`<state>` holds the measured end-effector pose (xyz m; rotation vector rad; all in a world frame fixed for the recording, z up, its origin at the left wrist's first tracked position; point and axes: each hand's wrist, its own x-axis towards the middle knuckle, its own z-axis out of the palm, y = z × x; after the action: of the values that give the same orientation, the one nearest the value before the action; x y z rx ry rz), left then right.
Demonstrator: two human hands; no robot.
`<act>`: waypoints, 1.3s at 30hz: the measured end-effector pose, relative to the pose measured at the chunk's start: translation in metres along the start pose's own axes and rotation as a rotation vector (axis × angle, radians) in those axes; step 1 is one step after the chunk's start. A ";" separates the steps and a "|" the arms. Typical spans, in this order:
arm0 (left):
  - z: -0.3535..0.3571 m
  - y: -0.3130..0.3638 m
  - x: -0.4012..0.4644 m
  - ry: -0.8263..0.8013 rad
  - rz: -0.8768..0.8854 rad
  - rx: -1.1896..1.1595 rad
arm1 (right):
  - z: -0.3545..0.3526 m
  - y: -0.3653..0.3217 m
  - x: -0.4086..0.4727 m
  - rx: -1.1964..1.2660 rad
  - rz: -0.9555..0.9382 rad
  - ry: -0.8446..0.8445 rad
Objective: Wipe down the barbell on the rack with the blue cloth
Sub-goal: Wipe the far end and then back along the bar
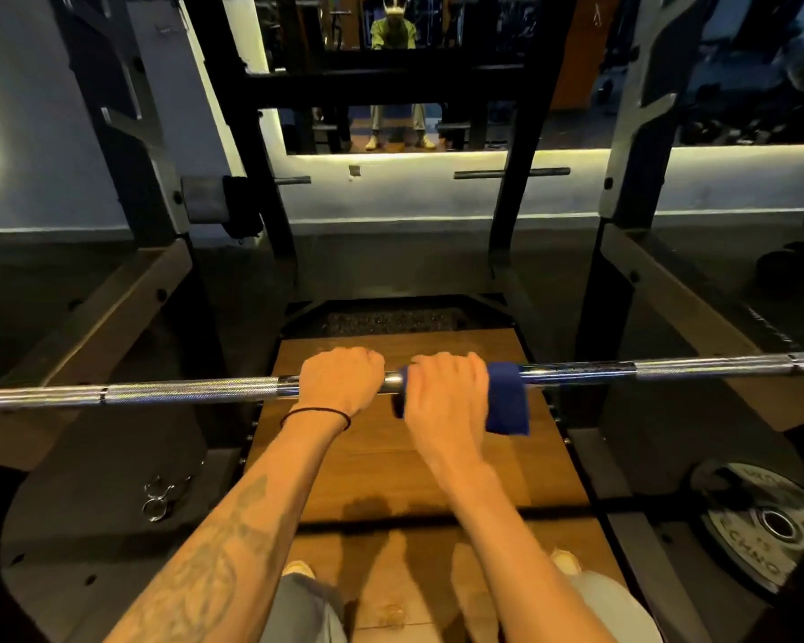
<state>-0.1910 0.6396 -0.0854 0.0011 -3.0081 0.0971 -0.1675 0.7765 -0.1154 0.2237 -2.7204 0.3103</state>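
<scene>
Both hands grip the barbell [191,391] — left hand [340,380] bare, right hand [444,392] wrapped over the blue cloth [507,399].

Place: a gym, at a lifting station
Rack: a heavy power rack [261,187] with black and grey uprights stands around the station
Bar: a steel barbell [182,393] with knurled grip sections lies level across the rack
Platform: a wooden lifting platform [391,466] sits between dark rubber floor sections
Weights: a black weight plate [762,526] with white lettering lies at lower right
Small gear: spring collar clips [161,496] lie on the floor at left
Wall: a large mirror [437,71] with a lit strip beneath it reflects more gym machines
</scene>
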 end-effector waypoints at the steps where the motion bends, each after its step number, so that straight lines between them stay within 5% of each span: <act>1: 0.000 -0.001 -0.002 -0.036 0.075 0.088 | 0.004 -0.006 -0.004 0.039 -0.061 0.029; 5: 0.003 -0.005 -0.002 -0.062 0.136 0.177 | 0.008 0.029 -0.003 0.114 -0.211 0.121; 10: 0.021 -0.003 -0.011 0.131 0.057 0.188 | 0.001 0.100 0.011 0.067 0.074 0.235; 14: 0.022 0.006 -0.024 0.246 -0.051 0.140 | 0.003 0.072 0.008 0.060 0.271 0.251; 19: 0.025 0.012 -0.030 0.366 -0.126 -0.014 | 0.022 -0.002 -0.009 0.085 -0.089 0.111; 23: 0.027 0.005 -0.033 0.529 -0.054 -0.239 | 0.012 0.041 -0.001 0.110 -0.315 0.167; 27: 0.027 0.000 -0.033 0.447 -0.062 -0.318 | 0.002 0.100 0.009 0.073 -0.013 0.220; 31: 0.020 -0.008 -0.028 0.318 -0.029 -0.233 | -0.002 0.066 0.007 -0.015 0.191 0.216; 34: 0.013 -0.006 -0.027 0.238 -0.011 -0.128 | 0.004 0.000 0.008 -0.093 0.101 -0.005; 39: 0.005 -0.009 -0.026 0.174 0.044 -0.110 | 0.011 0.006 0.002 0.058 -0.270 0.053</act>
<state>-0.1654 0.6306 -0.0933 -0.0808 -2.8360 -0.0610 -0.1742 0.7798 -0.1255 0.5837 -2.5897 0.3124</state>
